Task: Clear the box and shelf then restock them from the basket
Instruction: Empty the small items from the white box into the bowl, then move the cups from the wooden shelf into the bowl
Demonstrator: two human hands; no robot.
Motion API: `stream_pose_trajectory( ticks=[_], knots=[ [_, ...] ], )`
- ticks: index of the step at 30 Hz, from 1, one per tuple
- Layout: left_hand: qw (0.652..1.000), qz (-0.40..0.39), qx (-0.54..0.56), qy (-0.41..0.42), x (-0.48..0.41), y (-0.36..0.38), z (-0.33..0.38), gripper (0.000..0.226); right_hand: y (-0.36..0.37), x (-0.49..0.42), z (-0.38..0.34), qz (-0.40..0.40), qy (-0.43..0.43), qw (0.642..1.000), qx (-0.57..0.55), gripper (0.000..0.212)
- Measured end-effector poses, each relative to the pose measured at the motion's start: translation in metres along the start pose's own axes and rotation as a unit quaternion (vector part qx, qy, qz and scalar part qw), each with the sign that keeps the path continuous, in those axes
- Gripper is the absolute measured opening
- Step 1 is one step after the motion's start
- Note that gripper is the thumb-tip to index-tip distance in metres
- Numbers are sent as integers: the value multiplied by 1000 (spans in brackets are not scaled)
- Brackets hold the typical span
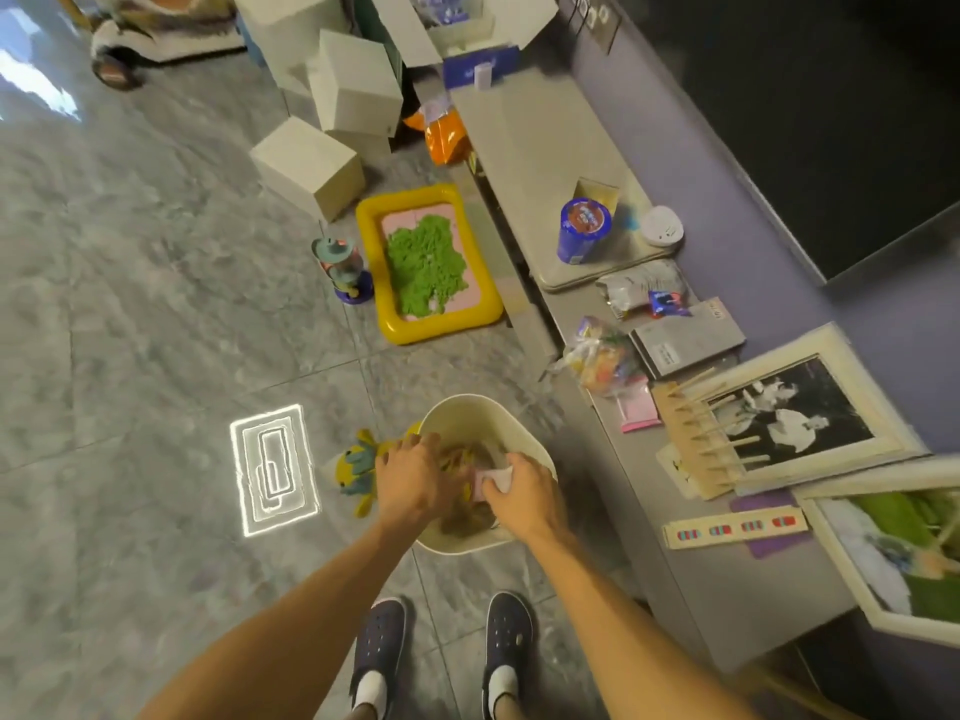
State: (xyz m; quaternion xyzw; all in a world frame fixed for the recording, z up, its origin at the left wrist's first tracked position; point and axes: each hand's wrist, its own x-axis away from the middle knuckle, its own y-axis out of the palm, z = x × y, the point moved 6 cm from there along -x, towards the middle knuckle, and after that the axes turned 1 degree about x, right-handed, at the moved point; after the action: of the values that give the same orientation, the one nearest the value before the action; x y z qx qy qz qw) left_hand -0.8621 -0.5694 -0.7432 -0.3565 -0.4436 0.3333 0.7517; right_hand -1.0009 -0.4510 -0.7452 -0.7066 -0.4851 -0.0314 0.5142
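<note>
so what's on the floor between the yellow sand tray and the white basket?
Head view: bare grey floor tile between the yellow tray and the basket. The yellow-and-teal plush lies off to the basket's left, not in that stretch.

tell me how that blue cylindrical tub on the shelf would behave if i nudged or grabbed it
The blue tub stands upright on the shelf, taller than wide, so a high nudge could probably tip it. Once on its round side it would likely roll. Its smooth, glossy wall may be somewhat slippery; weight cannot be judged.
</note>
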Motion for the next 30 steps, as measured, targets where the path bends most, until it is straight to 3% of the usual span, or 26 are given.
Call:
stream_pose_trajectory(
  ticks=[5,10,17,23,30],
  knots=[
    [992,87,-31,84,8,-99,42,79,-80,18,-52,65,-56,995,51,81],
    [967,233,-42,97,35,-240,88,93,-216,59,-116,227,-53,972,30,106],
    [940,322,-22,114,102,-411,156,105,-373,147,-178,318,-54,946,21,114],
    [930,325,-25,172,160,-468,198,109,-440,231,-196,350,-42,934,54,115],
    [913,296,-36,279,220,-466,227,106,-437,334,-172,435,32,899,26,114]
  ],
)
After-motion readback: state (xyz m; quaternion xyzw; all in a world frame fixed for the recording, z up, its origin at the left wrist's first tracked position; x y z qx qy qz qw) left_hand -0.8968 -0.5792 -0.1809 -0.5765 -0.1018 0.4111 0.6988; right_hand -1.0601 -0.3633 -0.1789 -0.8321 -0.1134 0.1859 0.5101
